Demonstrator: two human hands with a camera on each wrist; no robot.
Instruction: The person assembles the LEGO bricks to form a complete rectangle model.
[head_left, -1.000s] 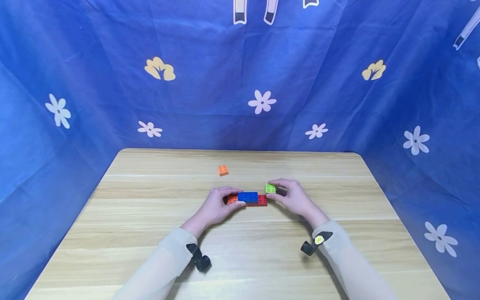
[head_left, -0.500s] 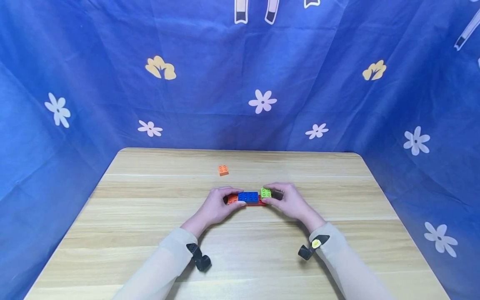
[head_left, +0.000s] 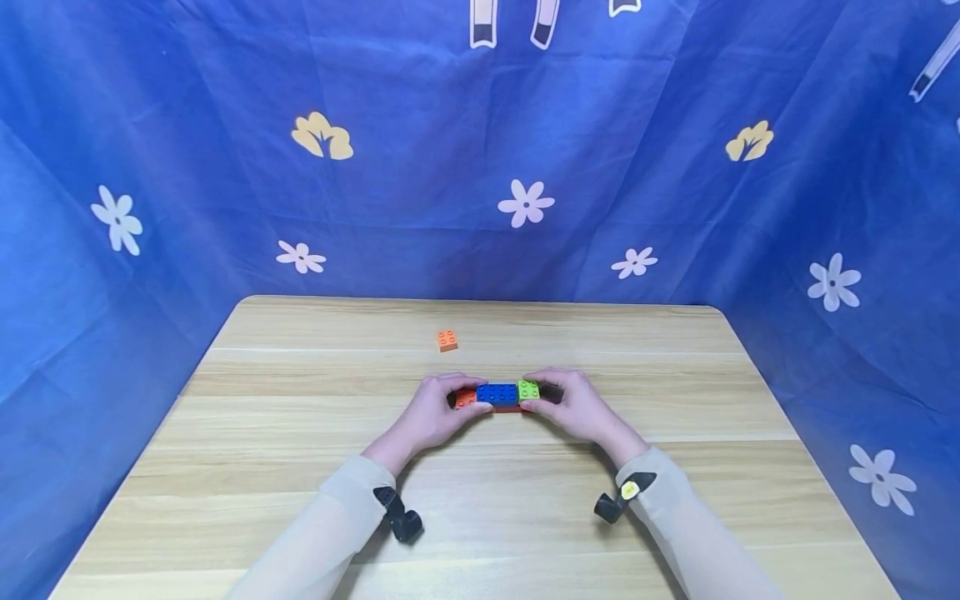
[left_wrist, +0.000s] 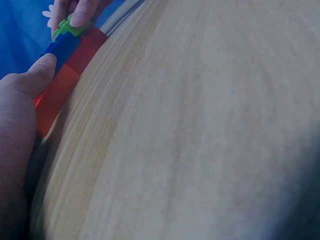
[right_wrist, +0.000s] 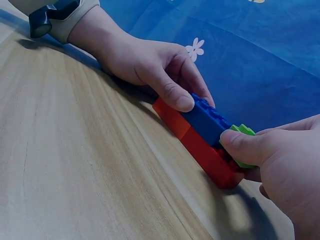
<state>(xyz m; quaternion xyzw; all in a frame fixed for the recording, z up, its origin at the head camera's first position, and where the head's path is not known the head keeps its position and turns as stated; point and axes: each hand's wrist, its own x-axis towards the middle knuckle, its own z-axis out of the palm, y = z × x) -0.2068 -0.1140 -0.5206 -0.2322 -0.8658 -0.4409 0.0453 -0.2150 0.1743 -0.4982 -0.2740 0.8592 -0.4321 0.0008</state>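
Note:
A blue brick [head_left: 497, 393] lies across an orange-red brick [head_left: 464, 399] at the left and a red brick [right_wrist: 212, 161] at the right. My left hand [head_left: 431, 410] grips the blue brick's left end, thumb in front and fingers behind. Between thumb and fingers my right hand [head_left: 577, 406] pinches a green brick [head_left: 528, 391], just right of the blue one and over the red brick's end. In the right wrist view the green brick [right_wrist: 243, 131] looks slightly tilted, with red studs visible under its near edge. The left wrist view shows the blue brick [left_wrist: 64, 49] beside my left thumb.
A small orange brick [head_left: 447, 340] lies by itself on the wooden table [head_left: 315, 333], behind the joined bricks. Blue patterned cloth [head_left: 420, 200] hangs behind the table and along both sides. Each wrist wears a black camera strap.
My right hand has moved left with the green brick, from right of the red brick's end to over it, beside the blue brick. My left hand has stayed in place.

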